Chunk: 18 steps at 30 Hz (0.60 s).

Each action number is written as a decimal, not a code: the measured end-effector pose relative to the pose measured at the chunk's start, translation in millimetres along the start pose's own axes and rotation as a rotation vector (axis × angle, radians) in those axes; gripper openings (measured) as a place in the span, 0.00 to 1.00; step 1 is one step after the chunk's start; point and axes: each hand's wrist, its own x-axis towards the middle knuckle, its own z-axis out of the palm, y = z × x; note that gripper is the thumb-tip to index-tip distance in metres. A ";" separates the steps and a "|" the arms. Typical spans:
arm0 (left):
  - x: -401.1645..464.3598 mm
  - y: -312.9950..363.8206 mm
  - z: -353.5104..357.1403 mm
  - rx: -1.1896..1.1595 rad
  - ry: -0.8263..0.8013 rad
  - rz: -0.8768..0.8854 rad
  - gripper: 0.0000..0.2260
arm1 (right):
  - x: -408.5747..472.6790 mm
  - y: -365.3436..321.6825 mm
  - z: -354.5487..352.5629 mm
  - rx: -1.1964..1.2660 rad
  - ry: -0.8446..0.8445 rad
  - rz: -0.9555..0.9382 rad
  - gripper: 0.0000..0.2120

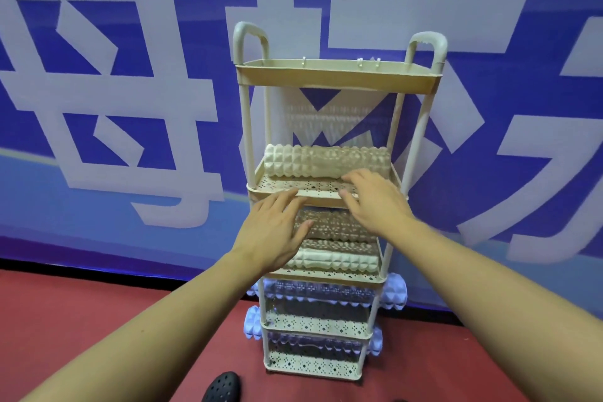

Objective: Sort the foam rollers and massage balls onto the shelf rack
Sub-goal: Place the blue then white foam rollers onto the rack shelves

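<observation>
Both hands, left [274,232] and right [375,202], hover open-fingered, holding nothing, before the beige shelf rack [421,81]; large white characters [107,88] behind are cropped, unreadable.

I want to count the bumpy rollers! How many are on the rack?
5: one beige roller on the second shelf, two beige on the third, one purple on the fourth, one purple on the bottom. Others may be hidden.

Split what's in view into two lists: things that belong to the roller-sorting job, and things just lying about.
Job:
shelf rack
beige roller on the second tier
two beige rollers on the third tier
lilac rollers on the lower tiers
left hand and right hand, both open

Lying about:
black perforated shoe
blue banner
red floor
</observation>
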 end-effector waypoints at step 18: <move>-41.6 224.4 171.8 -0.205 -0.485 0.212 0.29 | -298.8 186.6 76.5 -0.014 -0.485 0.549 0.27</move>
